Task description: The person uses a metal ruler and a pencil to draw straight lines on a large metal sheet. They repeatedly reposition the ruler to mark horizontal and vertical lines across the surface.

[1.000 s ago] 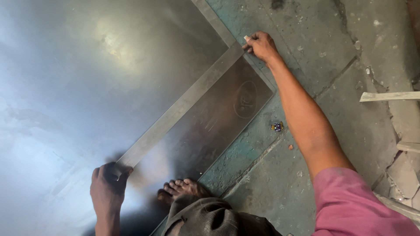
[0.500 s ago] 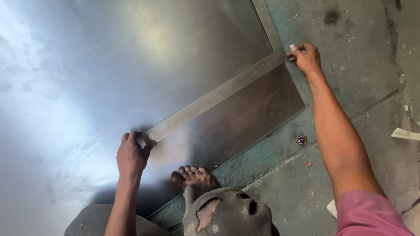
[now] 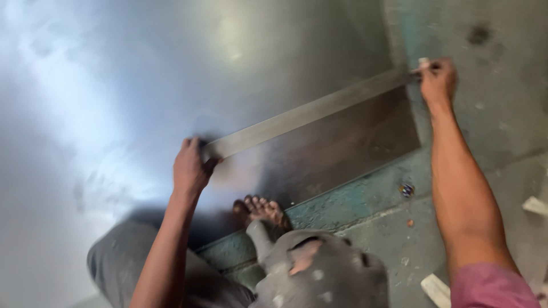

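Note:
A long flat metal straightedge [image 3: 308, 114] lies diagonally across a large shiny metal sheet [image 3: 114, 74] on the floor. My left hand [image 3: 191, 168] presses down on the straightedge's near, lower-left end. My right hand [image 3: 436, 80] pinches its far, upper-right end at the sheet's edge, with a small pale object between the fingers. My bare foot [image 3: 260, 210] rests on the sheet's near edge, below the straightedge.
Worn green-grey concrete floor [image 3: 491, 142] lies to the right of the sheet. A small round object [image 3: 406, 190] sits on the floor near the sheet's corner. Pale scraps [image 3: 534, 205] lie at the right edge. My knee in torn grey trousers [image 3: 319, 268] fills the bottom.
The view has swung, so the sheet and straightedge sit further right and higher in frame. Both hands have stayed on the straightedge's ends, and the picture is more blurred now.

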